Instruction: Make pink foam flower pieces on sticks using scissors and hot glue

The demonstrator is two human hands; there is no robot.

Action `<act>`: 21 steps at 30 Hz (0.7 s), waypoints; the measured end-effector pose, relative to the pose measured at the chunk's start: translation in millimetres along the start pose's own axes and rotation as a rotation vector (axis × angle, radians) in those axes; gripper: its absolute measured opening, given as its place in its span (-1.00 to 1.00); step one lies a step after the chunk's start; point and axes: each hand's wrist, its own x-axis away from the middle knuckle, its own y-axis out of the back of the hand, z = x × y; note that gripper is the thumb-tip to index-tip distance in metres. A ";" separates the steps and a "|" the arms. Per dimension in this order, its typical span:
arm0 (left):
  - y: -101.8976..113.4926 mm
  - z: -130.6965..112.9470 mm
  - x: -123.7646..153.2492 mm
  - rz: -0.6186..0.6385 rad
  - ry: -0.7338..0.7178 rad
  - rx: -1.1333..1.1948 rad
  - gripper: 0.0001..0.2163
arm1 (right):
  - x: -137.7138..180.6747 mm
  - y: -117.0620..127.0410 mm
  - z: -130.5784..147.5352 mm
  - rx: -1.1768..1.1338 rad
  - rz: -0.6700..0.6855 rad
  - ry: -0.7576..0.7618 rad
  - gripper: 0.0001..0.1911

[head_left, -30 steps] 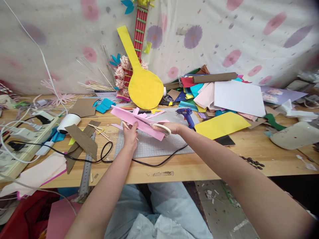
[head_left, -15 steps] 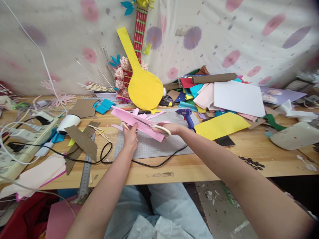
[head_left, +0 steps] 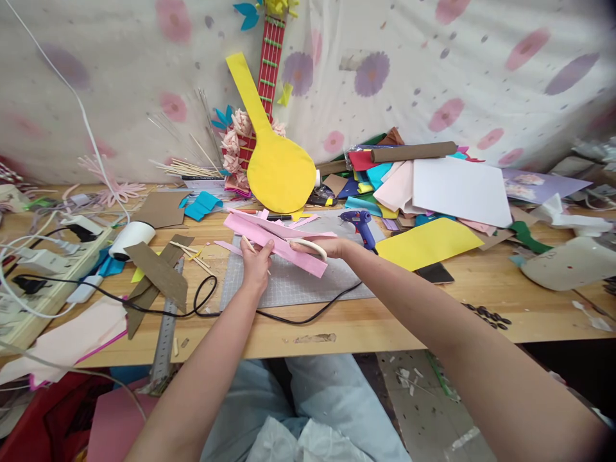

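two bare hands met above a grey mat [head_left: 298, 285] on a wooden table [head_left: 385, 317]. a flowered cloth [head_left: 433, 64] hung behind the table as a wall. below the near edge showed pale trousers and a floor strewn with scraps.

the left hand [head_left: 255, 262] pinched the near edge of a pink sheet [head_left: 293, 251] together with one thin stick [head_left: 247, 244]. the right hand [head_left: 333, 247] was closed through the cream handle of one pair of scissors [head_left: 310, 245]; its blades could not be made out against the paper. the pink sheet hung tilted just over the mat, between both hands, its far end reaching beyond the left hand.

one blue glue gun [head_left: 359, 221] lay just beyond the right hand. one black cable [head_left: 289, 317] ran across the table on the near side of both hands. one yellow paddle [head_left: 276, 167] leaned on the cloth beyond the hands. right of the right hand lay one yellow sheet [head_left: 426, 242] with one black phone [head_left: 434, 271] touching it. farther off, one white sheet [head_left: 462, 189] and one brown tube [head_left: 414, 151] topped a heap of coloured paper. left of the left hand lay two crossed card strips [head_left: 158, 269] and one ruler [head_left: 166, 327].
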 end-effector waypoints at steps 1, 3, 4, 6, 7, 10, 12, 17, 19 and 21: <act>-0.1 -0.2 0.1 -0.003 0.002 0.000 -0.51 | 0.9 0.0 0.0 -0.001 -0.001 0.006 -0.47; 0.1 -0.4 0.3 -0.007 0.007 0.000 -0.51 | 1.8 0.4 -1.2 0.002 -0.001 0.006 -0.47; 0.2 -0.3 0.3 -0.006 0.009 0.000 -0.51 | 1.8 0.7 -2.4 0.004 -0.001 0.001 -0.47; 0.6 0.1 0.3 -0.002 0.010 -0.001 -0.52 | 1.0 1.3 -5.2 0.003 -0.001 -0.004 -0.48; 0.7 0.4 0.3 0.001 0.011 -0.003 -0.53 | 0.5 1.6 -6.6 0.000 0.001 0.000 -0.48; 0.4 0.7 0.8 0.009 0.030 -0.009 -0.54 | -0.6 2.2 -9.7 -0.009 0.012 0.005 -0.51; -0.1 -0.2 1.2 0.012 0.056 -0.012 -0.55 | -0.2 2.6 -10.8 -0.007 0.012 0.000 -0.52; 3.7 -7.0 -4.3 -0.015 0.161 0.043 -0.65 | 4.6 3.9 -12.3 0.024 0.006 0.036 -0.50; 7.8 -9.6 -9.8 -0.046 0.164 0.075 -0.68 | 7.2 4.2 -12.2 0.041 0.003 0.022 -0.46; 11.6 -11.2 -15.0 -0.087 0.142 0.073 -0.69 | 9.9 4.2 -11.7 0.057 -0.010 0.004 -0.43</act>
